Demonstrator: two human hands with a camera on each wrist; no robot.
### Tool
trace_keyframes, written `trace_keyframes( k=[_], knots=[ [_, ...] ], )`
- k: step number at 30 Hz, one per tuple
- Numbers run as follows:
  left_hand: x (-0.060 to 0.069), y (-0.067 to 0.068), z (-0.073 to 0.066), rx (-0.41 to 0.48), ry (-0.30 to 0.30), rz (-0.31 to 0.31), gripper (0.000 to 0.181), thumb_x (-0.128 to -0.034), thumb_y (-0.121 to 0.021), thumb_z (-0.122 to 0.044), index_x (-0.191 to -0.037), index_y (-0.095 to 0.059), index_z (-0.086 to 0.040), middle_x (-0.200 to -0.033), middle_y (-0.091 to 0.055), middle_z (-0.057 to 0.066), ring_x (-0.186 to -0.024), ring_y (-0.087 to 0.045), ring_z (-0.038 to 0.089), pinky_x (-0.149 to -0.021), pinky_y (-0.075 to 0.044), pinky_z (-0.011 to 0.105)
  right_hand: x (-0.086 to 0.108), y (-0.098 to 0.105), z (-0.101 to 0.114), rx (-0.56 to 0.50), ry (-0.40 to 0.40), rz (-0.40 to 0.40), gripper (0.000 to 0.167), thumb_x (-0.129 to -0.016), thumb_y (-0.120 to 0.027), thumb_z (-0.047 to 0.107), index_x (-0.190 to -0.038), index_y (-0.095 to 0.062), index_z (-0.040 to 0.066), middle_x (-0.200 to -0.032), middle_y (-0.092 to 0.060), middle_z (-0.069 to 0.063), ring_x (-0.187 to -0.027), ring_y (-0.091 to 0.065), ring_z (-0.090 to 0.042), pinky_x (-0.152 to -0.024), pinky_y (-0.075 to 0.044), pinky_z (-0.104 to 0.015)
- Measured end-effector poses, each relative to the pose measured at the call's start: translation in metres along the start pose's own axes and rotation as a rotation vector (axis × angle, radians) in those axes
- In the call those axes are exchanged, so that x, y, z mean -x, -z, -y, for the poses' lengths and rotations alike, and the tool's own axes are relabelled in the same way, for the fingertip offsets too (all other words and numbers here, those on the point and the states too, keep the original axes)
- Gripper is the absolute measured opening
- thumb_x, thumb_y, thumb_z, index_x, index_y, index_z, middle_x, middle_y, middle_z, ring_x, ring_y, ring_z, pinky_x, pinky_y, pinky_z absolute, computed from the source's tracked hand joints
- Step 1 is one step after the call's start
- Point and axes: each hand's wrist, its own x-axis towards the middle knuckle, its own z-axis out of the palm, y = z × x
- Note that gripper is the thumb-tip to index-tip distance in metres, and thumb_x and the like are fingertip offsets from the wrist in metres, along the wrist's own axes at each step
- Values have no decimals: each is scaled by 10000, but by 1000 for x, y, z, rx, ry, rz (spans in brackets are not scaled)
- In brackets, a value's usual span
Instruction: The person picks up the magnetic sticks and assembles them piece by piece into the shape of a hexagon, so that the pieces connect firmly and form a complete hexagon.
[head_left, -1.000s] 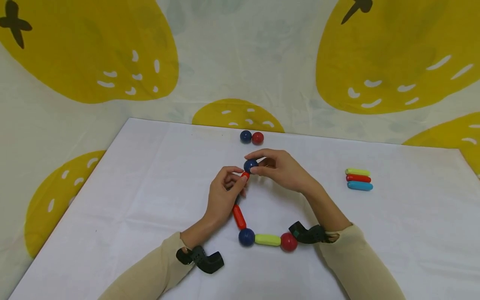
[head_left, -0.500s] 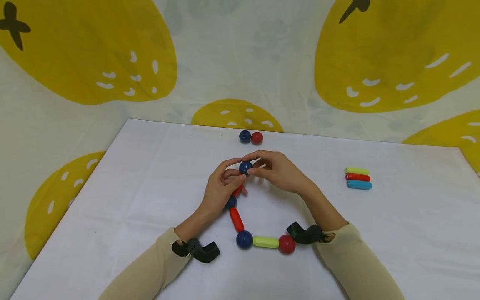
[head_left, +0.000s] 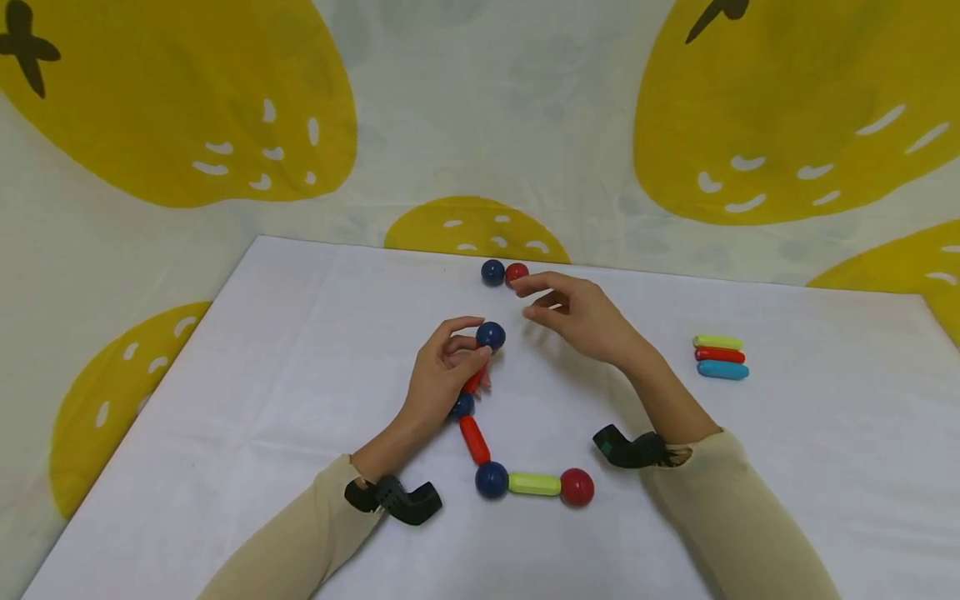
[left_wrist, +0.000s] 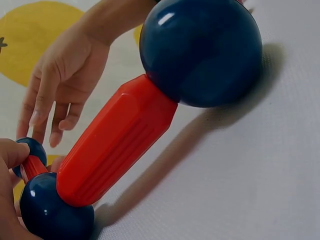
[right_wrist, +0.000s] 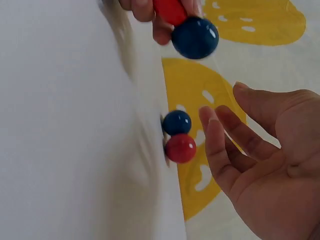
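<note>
Left grip (head_left: 441, 372) pinches a red rod (right_wrist: 171, 10); right grip (head_left: 583, 317), slack and empty, has released the attached blue ball (head_left: 491, 336).

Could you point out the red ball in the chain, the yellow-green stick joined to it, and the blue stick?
Chain's red ball (head_left: 577, 487), head view: middle of its visible surface.
Chain's yellow-green stick (head_left: 534, 484), head view: middle of its length.
Blue stick (head_left: 722, 369), head view: middle of its length.
</note>
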Motion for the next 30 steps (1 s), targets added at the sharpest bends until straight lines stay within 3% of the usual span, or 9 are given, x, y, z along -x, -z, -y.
trace_keyframes(
  k=[5,11,16,22,30],
  knots=[
    [0,0,0,-6,5,12,451,-952,-583,-67,-1383,-452,-57,-954,-578,299,-569,-569,296,-542,-500,276,-2,16,-10,68,-65,-67,347,-924,-649,166,-1265,-608,120,-1246,-598,-19,-1039,-598,-210,-879,-491,-396],
    [-1,2,-1,-1,21,36,464,-954,-587,-90,-1397,-448,-74,-968,-572,299,-587,-572,281,-565,-507,273,18,43,-33,117,-115,-134,327,-932,-638,218,-1253,-617,158,-1253,-595,-15,-1050,-592,-217,-873,-484,-412],
    [-2,4,1,-10,48,36,460,-944,-615,-130,-1380,-471,-109,-965,-579,241,-595,-596,251,-580,-526,298,44,70,-50,190,-162,-192,342,-935,-622,312,-1248,-618,174,-1233,-606,-12,-1059,-589,-223,-834,-456,-243],
    [-2,4,0,-12,41,46,469,-931,-634,-124,-1367,-463,-100,-966,-589,181,-598,-571,264,-577,-519,288,75,96,-71,246,-227,-192,386,-934,-606,371,-1258,-608,162,-1221,-612,-43,-1038,-554,-191,-762,-386,-81],
    [3,-5,-27,-74,-40,-18,457,-890,-633,33,-1311,-455,21,-963,-558,156,-582,-491,414,-533,-462,248,114,119,-95,299,-326,-171,421,-941,-580,408,-1282,-590,161,-1230,-568,-114,-1015,-469,-231,-686,-401,-101]
  ],
)
